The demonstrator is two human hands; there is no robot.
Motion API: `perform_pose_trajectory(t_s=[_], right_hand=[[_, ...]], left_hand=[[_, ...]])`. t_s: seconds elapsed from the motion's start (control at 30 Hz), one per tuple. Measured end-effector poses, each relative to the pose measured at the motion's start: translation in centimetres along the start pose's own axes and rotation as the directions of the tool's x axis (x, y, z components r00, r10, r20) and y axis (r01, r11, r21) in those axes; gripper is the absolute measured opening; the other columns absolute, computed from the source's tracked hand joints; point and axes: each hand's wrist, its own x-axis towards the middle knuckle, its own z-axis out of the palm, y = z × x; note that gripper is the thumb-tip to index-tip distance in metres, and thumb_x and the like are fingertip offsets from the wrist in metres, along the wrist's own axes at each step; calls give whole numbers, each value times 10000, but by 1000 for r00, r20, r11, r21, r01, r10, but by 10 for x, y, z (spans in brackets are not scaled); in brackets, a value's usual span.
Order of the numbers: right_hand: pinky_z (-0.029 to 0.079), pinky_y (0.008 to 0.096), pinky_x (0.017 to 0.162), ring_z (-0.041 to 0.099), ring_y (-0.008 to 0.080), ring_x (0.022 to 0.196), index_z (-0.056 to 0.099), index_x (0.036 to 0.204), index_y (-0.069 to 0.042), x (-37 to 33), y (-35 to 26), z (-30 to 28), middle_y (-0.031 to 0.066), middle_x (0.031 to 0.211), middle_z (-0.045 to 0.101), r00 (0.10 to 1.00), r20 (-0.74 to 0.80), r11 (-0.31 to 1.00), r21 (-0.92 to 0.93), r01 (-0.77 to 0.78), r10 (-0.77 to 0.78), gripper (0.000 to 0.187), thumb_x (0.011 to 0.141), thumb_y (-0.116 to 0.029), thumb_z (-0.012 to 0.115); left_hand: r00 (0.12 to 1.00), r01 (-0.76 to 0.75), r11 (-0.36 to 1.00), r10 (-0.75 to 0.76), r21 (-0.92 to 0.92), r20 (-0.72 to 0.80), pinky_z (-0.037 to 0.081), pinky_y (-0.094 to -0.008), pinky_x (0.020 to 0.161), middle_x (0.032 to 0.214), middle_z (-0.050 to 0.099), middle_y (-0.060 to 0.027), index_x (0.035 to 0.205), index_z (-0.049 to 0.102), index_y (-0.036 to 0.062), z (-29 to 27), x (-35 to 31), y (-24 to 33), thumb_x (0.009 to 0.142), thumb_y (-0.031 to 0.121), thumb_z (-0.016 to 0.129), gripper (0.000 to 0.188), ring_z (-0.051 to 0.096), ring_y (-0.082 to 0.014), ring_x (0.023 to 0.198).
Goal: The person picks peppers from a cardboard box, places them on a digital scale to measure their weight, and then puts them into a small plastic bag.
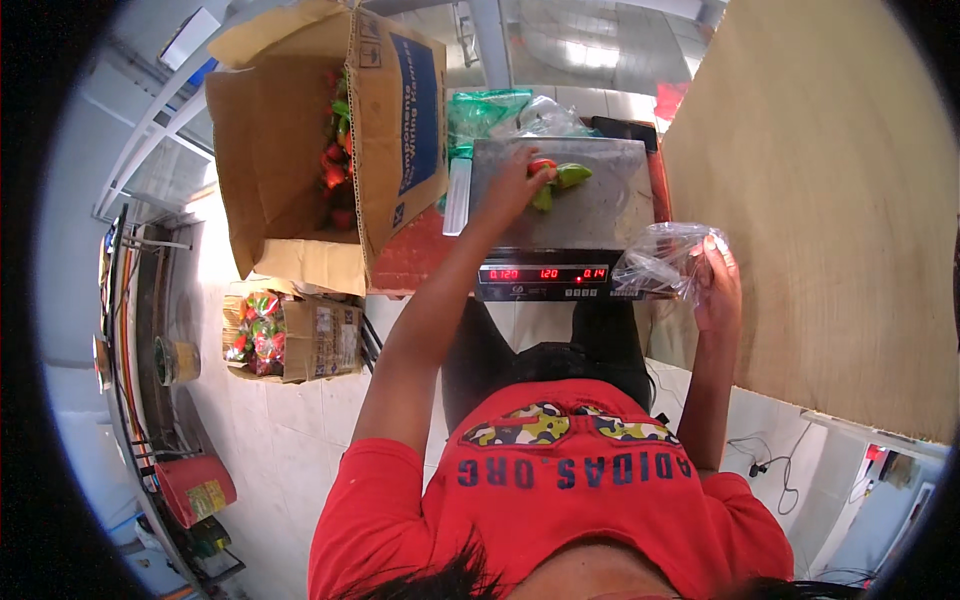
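My left hand [515, 188] reaches over the steel pan [610, 215] of a digital weighing scale. Its fingers are closed around a red pepper [542, 165], partly hidden by them. Beside that, on the pan, a green pepper [574, 176] lies against the fingertips, and another green piece [542, 199] shows just below. My right hand [718, 285] pinches a clear plastic bag [655, 258] at the scale's right front corner. Red digits glow on the scale's front display [545, 274].
To the left, a large open cardboard box [290, 130] holds red and green peppers. Below it, a smaller carton [335, 340] contains bagged peppers. Green and clear plastic bags [490, 108] lie behind the scale. A wooden board [830, 220] stands close on the right.
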Motion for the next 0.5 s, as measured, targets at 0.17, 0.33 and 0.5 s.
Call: perform_pose_trajectory(t_s=[0.17,0.33,0.5], right_hand=[[255,189,510,306,24,536,586,834,-62,0,-2,-6,-66,612,421,998,-53,999,-34,25,-27,180,924,-216,562],[271,191,521,315,24,545,587,838,-67,0,-4,-12,-64,630,441,996,-68,997,-43,57,-60,176,922,-221,568],[321,194,557,358,28,564,577,858,-79,-1,-2,-12,-64,665,471,998,28,998,-31,50,-49,164,926,-227,564]], left_hand=[[976,19,1000,-13,24,-215,458,-411,867,1162,555,-163,1052,585,38,-12,-12,23,887,266,568,282,574,-331,1039],[848,-497,776,529,389,28,469,-398,804,1083,563,-138,942,574,78,42,-33,78,802,151,563,158,581,-259,962],[742,-613,562,650,555,162,440,-379,882,1186,508,-100,1024,565,100,91,-30,35,787,174,546,249,534,-242,1048]])
